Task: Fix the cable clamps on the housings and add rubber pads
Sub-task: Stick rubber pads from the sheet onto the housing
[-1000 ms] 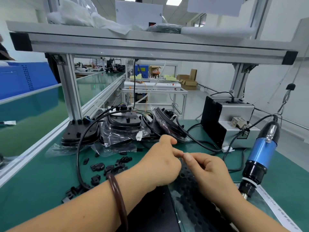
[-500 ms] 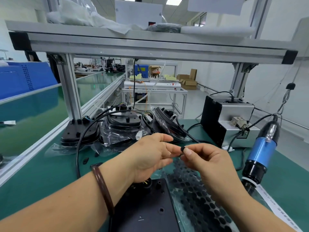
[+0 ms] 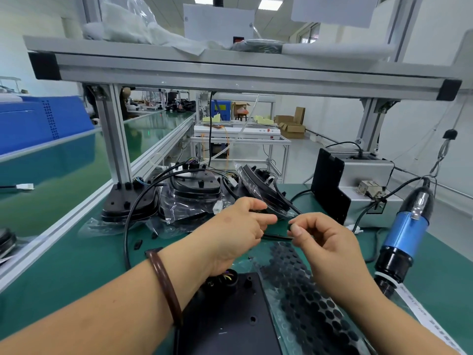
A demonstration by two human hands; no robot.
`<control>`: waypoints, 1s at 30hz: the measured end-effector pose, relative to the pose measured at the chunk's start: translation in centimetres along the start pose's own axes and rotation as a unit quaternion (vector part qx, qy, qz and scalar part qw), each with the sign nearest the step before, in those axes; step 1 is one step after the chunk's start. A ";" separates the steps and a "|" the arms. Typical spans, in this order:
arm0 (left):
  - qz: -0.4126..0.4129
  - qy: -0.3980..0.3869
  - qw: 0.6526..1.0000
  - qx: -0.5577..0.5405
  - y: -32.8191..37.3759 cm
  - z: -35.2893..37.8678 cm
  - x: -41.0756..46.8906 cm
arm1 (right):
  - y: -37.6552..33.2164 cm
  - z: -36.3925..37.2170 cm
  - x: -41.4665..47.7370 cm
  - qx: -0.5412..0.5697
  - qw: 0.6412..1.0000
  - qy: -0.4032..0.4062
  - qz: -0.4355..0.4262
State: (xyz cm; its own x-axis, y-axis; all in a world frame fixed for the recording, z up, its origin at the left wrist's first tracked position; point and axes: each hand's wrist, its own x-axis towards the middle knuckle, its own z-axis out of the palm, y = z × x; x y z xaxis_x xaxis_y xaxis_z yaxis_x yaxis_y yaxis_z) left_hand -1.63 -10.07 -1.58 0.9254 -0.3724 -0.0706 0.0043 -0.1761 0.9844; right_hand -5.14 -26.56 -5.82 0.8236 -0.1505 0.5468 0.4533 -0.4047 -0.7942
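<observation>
At centre frame, a worker's right hand (image 3: 330, 242) pinches a small black rubber pad (image 3: 290, 226) between thumb and forefinger, the other fingers curled beneath. The left hand (image 3: 235, 234), just left of it and apart from it, points thumb and forefinger toward the pad. The two fingertips lie close together, and whether they hold anything cannot be told. Below the hands, a pad sheet (image 3: 307, 290) of black discs runs toward the lower right on the green mat (image 3: 64, 265). It lies beside a flat black housing (image 3: 230, 316) at lower centre. More housings in clear bags (image 3: 189, 196) sit behind the hands, with a black cable (image 3: 128, 226) looping round them. A clamp (image 3: 138, 244) lies on the mat left of centre. A blue screwdriver (image 3: 407, 231) hangs at the right edge, before a grey box (image 3: 358, 190). A brown bracelet (image 3: 163, 280) circles the left wrist.
</observation>
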 end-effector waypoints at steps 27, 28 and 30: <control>0.148 0.124 0.873 0.448 -5.0 -0.4 -12.1 | -2.9 0.5 -1.2 0.030 0.925 -0.344 0.156; 0.146 0.131 0.870 0.453 -5.0 -0.3 -12.2 | -3.1 0.5 -1.2 0.027 0.925 -0.346 0.155; 0.143 0.144 0.863 0.462 -4.9 -0.1 -12.4 | -3.6 0.3 -1.3 0.018 0.922 -0.355 0.154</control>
State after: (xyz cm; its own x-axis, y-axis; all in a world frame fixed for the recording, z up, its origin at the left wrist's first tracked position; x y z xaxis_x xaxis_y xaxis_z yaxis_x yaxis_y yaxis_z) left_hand -13.12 -4.53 -5.56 0.8945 -0.3028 0.3288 -0.4216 -0.8160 0.3955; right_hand -7.76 -24.59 -3.79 0.9250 0.3800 -0.0070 0.1610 -0.4085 -0.8984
